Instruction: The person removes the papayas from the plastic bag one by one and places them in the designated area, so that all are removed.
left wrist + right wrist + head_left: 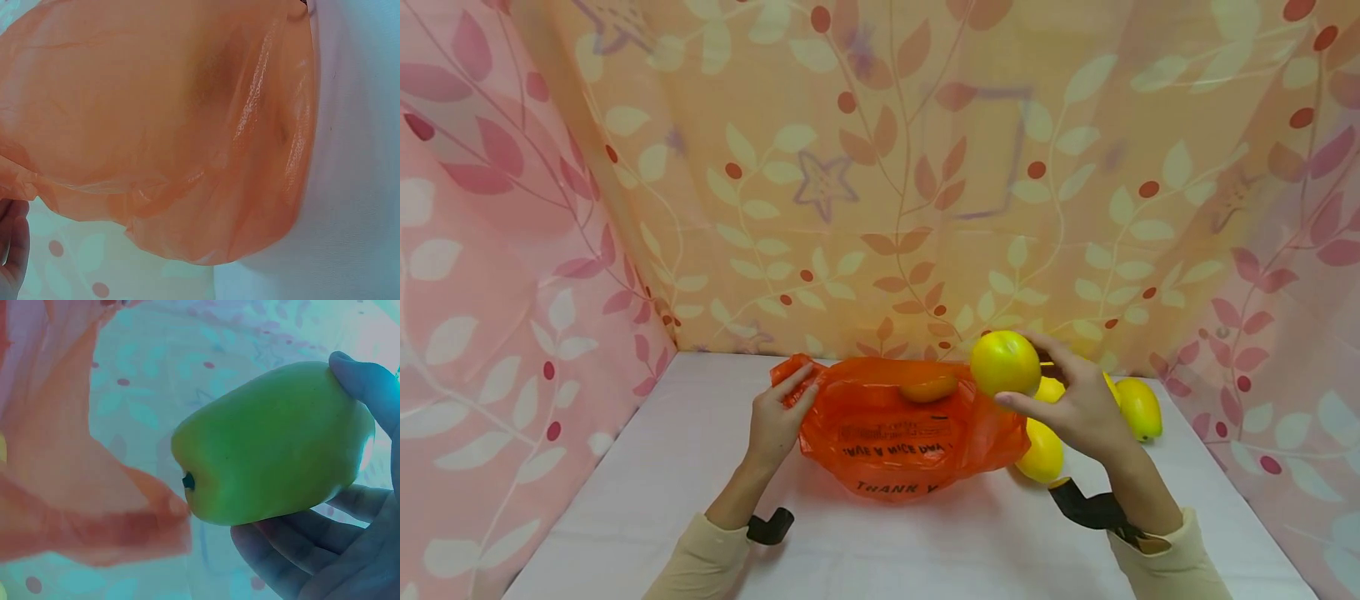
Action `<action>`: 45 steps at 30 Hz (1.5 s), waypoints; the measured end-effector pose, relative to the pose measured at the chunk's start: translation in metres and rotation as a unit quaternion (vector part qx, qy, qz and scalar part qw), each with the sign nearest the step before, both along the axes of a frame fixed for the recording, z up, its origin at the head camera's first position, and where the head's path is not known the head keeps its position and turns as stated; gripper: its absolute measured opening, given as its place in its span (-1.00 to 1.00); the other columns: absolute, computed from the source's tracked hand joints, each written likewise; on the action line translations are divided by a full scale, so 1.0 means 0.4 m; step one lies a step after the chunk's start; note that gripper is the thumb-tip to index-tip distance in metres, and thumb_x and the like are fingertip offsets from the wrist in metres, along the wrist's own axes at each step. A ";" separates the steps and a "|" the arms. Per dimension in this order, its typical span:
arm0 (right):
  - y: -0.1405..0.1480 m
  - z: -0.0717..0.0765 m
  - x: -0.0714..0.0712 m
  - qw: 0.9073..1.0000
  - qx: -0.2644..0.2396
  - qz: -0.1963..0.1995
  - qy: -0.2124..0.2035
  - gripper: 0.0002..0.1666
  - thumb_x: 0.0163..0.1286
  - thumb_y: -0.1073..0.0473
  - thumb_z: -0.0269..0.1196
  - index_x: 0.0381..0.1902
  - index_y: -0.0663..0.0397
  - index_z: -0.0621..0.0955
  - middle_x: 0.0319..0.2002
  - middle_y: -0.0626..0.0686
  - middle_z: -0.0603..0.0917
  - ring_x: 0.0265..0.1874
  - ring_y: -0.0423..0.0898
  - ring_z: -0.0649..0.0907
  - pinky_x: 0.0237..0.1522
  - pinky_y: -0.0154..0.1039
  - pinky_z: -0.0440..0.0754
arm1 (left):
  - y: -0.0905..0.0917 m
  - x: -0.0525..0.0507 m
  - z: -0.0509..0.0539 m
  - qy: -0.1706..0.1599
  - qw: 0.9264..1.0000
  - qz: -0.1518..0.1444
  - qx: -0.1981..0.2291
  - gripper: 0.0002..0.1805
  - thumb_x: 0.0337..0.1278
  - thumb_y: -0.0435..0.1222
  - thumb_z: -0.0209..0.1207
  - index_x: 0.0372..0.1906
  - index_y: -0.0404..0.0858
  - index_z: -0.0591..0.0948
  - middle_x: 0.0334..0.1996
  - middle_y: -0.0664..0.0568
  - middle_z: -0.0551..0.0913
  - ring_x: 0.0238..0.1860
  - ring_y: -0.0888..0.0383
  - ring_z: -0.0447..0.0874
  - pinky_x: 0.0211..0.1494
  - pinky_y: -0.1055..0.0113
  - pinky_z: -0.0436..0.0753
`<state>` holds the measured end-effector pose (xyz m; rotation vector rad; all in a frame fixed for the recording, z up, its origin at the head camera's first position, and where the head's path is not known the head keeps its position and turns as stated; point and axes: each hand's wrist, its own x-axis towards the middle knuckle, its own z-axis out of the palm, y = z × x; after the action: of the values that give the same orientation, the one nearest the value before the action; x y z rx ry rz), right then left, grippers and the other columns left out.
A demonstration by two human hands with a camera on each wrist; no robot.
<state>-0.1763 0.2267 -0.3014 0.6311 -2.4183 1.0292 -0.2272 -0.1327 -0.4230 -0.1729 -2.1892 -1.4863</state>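
An orange-red plastic bag [891,479] with upside-down black lettering lies on the table, its mouth spread. At its left edge, my left hand [777,422] pinches the gathered film between thumb and fingers. My right hand [1086,404] grips a yellow-green mango [1006,364] above the bag's right side. The right wrist view shows this mango [269,444] with its dark stem end toward the bag, the thumb on one side and fingers on the other. An orange-tinted, rounded fruit [928,388] shows at the bag's far side. A blurred dark shape [215,78] shows through the film.
Several more yellow mangoes lie right of the bag: one close beside it [1041,452], one farther right [1138,408], others partly hidden by my right hand. The white-covered table [647,467] is bordered by flowered curtains [910,275] behind and on both sides.
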 end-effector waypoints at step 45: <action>0.303 -0.191 -0.092 0.939 0.085 -0.206 -0.261 0.09 0.27 -0.42 0.17 0.35 0.39 0.25 0.08 0.50 0.49 -0.10 0.27 0.58 -0.20 0.05 0.72 | -0.009 -0.006 -0.002 0.026 0.999 0.025 0.004 -0.62 0.18 -0.32 0.29 0.12 -0.24 0.66 -0.05 -0.18 0.74 -0.39 0.12 0.70 -0.41 0.59 0.61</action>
<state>-0.2132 0.3478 -0.3779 -0.1350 -2.9394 0.8904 -0.2297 -0.1363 -0.4238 -0.1509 -2.1302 -1.4470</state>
